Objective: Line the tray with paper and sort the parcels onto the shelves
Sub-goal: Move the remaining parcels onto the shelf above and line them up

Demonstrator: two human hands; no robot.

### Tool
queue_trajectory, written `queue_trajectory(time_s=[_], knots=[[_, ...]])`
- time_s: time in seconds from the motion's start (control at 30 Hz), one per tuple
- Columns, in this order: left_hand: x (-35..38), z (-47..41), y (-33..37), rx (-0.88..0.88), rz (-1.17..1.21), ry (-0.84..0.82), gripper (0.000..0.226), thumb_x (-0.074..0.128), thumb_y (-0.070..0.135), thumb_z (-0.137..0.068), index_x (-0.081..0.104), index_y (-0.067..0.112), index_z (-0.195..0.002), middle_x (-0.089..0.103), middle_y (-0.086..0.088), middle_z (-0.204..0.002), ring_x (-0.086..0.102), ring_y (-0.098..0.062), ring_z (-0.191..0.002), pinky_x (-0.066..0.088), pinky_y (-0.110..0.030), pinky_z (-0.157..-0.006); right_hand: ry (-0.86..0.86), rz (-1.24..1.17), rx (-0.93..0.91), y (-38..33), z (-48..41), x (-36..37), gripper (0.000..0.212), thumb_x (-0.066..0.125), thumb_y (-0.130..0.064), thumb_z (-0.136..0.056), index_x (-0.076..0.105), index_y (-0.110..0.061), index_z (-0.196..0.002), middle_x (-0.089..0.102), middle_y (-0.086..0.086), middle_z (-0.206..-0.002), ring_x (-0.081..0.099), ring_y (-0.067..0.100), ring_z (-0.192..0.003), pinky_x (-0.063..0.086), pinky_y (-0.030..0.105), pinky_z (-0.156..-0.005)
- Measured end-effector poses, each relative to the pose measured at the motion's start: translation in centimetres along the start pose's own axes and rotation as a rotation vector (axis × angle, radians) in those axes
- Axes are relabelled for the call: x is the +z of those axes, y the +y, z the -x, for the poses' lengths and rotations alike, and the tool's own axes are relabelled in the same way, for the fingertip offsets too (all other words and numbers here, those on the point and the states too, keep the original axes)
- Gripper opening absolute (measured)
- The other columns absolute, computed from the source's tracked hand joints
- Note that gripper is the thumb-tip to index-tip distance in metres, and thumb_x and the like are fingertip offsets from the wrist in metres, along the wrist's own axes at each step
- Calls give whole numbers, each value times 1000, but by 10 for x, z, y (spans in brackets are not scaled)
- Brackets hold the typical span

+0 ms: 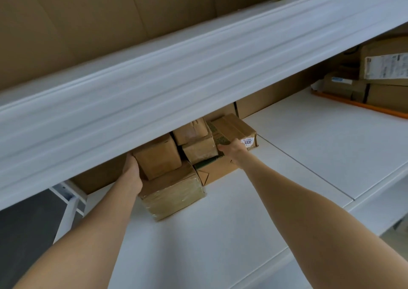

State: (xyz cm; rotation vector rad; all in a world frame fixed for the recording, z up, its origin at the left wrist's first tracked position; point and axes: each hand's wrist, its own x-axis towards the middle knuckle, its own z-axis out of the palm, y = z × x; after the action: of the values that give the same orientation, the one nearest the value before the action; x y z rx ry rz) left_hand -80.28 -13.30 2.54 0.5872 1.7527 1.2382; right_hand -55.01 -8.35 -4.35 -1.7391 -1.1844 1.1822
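Top level: the front beam of the upper shelf [176,90] is white metal and crosses the view on a slant, from near left to far right.
Bottom level: the lower shelf [309,145] has flat white boards; a thin seam [304,167] divides two of them on the right.
Back: brown cardboard panels [88,23] stand at the far side of both levels.
Frame: a white post [68,209] stands at the near left.
Floor: the floor [26,233] is dark grey and smooth, at the near left.
Light: soft and even, with weak shadows.
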Motion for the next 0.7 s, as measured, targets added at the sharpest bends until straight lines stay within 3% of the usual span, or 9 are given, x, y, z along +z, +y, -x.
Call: queue_trajectory(time_s=[0.2,0.3,0.47,0.7], knots=[[12,8,-4,-4,-35,-88,66,35,68,-89,49,21,-134,55,-11,-130,51,-32,-116,40,-51,-103,98,67,69,10,2,-16,53,63,-35,-89,45,-10,-132,50,14,-125,56,29,-109,52,40,-95],[25,17,-6,-13,-36,-106,69,37,69,-88,47,20,-137,54,-10,-132,51,-31,-118,41,-49,-103,154,84,94,16,8,-34,53,61,-37,-89,45,-11,-133,48,15,-130,53,32,-115,49,42,-99],[52,34,-8,-32,-18,-170,73,39,68,-87,44,18,-140,52,-12,-136,50,-32,-121,40,-48,-105,239,73,141,34,19,-71,39,59,-34,-90,53,-11,-121,55,16,-123,56,32,-110,51,44,-95],[95,64,-11,-7,-75,-277,72,42,65,-87,43,17,-141,50,-11,-139,49,-30,-123,39,-45,-106,331,121,208,47,40,-119,48,55,-39,-90,50,-9,-127,49,18,-130,51,34,-115,48,44,-100]])
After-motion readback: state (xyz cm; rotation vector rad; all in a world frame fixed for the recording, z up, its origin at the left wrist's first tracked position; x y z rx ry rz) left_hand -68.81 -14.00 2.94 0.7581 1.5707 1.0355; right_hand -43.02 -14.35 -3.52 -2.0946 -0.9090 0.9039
